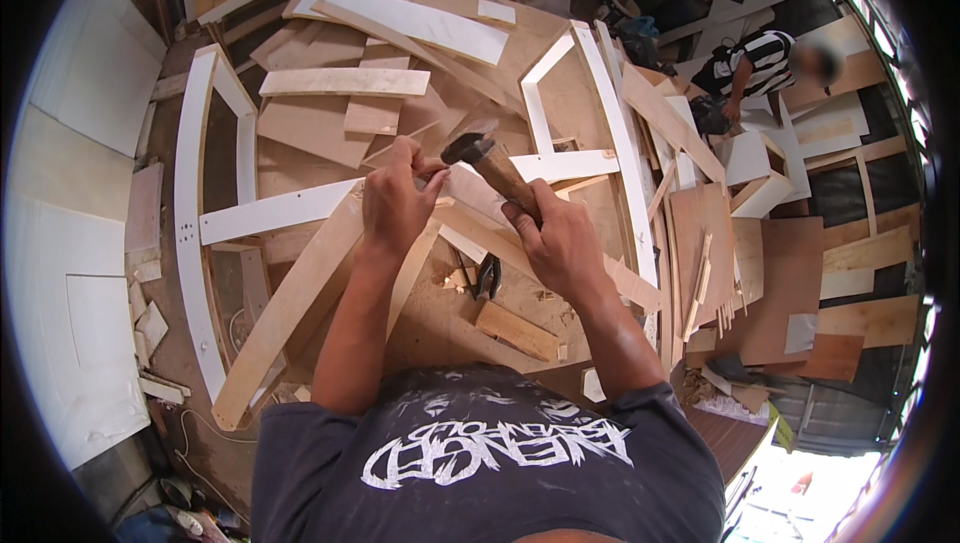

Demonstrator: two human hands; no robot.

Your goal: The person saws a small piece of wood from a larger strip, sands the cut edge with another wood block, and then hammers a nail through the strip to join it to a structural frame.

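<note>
My right hand is wrapped round the wooden handle of a hammer. The hammer's dark head is tilted up beside the fingertips of my left hand. Those fingers are pinched together over the white wooden frame; whatever they hold is too small to make out. Below my hands, bare wooden boards meet the frame, one long pale board slanting down to the left and another down to the right. Dark-handled pliers lie between my forearms, touching or close to a wood block.
Loose boards and a long white plank lie across the far part of the work surface. At the far right, a person in a striped shirt bends beside white wooden pieces. Plywood sheets are spread on the right; white panels stand on the left.
</note>
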